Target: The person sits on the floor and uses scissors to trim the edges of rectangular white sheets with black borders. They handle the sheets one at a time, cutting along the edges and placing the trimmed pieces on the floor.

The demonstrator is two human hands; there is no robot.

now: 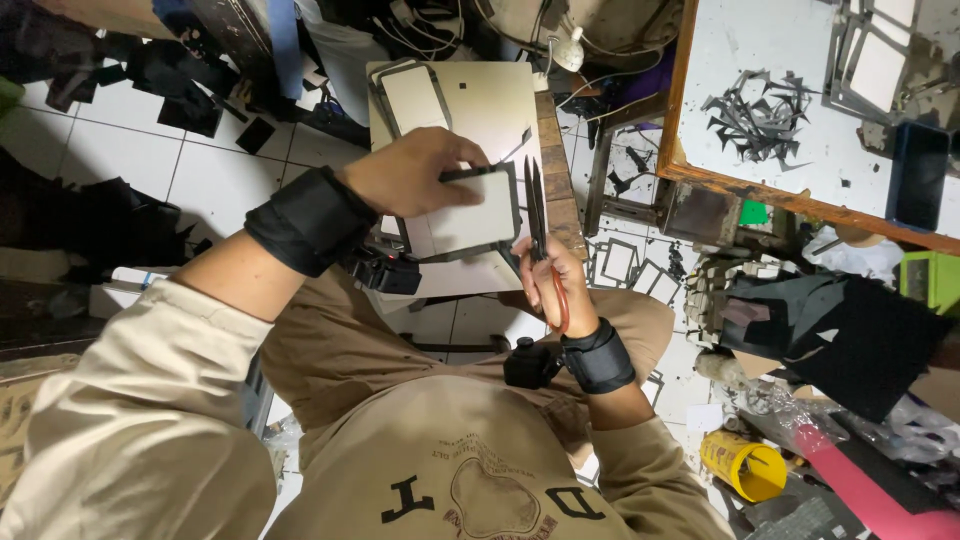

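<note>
Right of the grip: white-topped wooden-framed table [690, 120] bearing dark offcut scraps [760, 115] and black phone [918, 175]. Lower right: yellow cylindrical tube [745, 465]. Beyond: white tiled floor [200, 160].
</note>
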